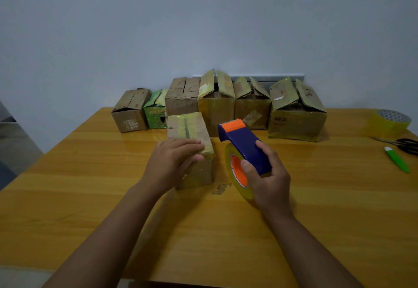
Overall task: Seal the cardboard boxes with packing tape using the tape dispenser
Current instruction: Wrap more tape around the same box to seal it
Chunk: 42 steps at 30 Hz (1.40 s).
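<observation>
Left hand (174, 161): fingers flat, pressing near top edge of taped box (191, 143) at table (90, 197) centre. Right hand (267, 174): wrapped round blue-orange dispenser (243, 145), just right of box. Six boxes (217, 107) rowed behind. Spare tape roll (388, 123), scissors (404, 145), green cutter (398, 160) far right.

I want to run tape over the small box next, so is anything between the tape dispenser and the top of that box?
Nothing visible blocks it. The tape dispenser, gripped by the right hand, sits just right of the small box with only bare table between. The left hand rests on the box's near top edge.
</observation>
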Available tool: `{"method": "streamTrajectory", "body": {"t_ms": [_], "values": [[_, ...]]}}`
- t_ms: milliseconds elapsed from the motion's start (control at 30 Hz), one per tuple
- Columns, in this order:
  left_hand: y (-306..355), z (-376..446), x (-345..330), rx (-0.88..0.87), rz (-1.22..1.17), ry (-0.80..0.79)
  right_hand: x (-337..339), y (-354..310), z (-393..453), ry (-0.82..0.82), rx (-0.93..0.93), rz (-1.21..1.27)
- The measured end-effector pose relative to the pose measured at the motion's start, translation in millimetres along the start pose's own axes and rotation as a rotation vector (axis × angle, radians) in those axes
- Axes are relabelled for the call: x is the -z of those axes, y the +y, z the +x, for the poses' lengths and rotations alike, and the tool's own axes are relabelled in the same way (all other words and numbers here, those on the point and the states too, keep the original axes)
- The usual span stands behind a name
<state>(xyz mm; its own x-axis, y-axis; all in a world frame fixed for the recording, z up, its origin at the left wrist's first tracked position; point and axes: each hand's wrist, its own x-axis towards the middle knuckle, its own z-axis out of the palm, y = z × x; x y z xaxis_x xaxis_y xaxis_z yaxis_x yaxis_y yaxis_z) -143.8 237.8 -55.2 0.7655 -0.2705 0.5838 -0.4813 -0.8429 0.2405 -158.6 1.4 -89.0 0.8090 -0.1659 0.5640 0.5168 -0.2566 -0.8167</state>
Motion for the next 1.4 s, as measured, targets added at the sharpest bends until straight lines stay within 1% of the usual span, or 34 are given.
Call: {"method": "streamTrajectory", "body": {"t_ms": [200,267,433,533,633,767,833,900,1033,1133,1200,1300,1400], "values": [[7.0,3.0,-0.4,-0.038,0.080,0.009,0.5,0.2,0.0,-0.002,0.005,-0.001],[10.7,2.3,-0.2,-0.015,0.098,0.004,0.7,0.5,-0.3,-0.007,0.001,0.000],[21.0,4.7,-7.5,0.044,0.156,0.059,-0.4,-0.8,-0.3,-0.001,-0.010,0.014],[21.8,2.1,-9.9,0.014,0.220,0.078,0.8,-0.3,-0.4,-0.003,-0.002,0.010],[20.0,-1.1,-9.1,-0.032,0.232,0.107,0.8,-0.8,-0.7,-0.005,0.000,0.004],[19.0,5.7,-4.7,-0.062,0.260,0.047,0.8,-1.4,-0.3,-0.004,-0.004,0.009],[20.2,6.6,-2.4,-0.039,0.250,0.013,1.0,-0.4,-0.4,-0.006,-0.003,0.006],[24.6,6.4,-2.7,0.017,0.205,0.021,0.5,0.2,-0.5,-0.010,-0.003,-0.001],[40.1,11.6,-11.9,0.180,0.183,0.132,0.3,0.1,-0.3,-0.007,-0.007,-0.009],[47.7,16.4,-18.8,0.252,0.210,0.176,1.2,0.4,-0.7,-0.012,-0.012,-0.010],[47.8,16.5,-22.1,0.239,0.259,0.184,1.4,0.0,-0.9,-0.014,-0.009,-0.011],[46.4,14.1,-27.6,0.166,0.358,0.191,1.1,-0.2,0.0,-0.015,-0.010,-0.008],[46.1,11.3,-29.4,0.145,0.369,0.198,1.3,-0.1,-0.2,-0.019,-0.017,-0.004]]}}
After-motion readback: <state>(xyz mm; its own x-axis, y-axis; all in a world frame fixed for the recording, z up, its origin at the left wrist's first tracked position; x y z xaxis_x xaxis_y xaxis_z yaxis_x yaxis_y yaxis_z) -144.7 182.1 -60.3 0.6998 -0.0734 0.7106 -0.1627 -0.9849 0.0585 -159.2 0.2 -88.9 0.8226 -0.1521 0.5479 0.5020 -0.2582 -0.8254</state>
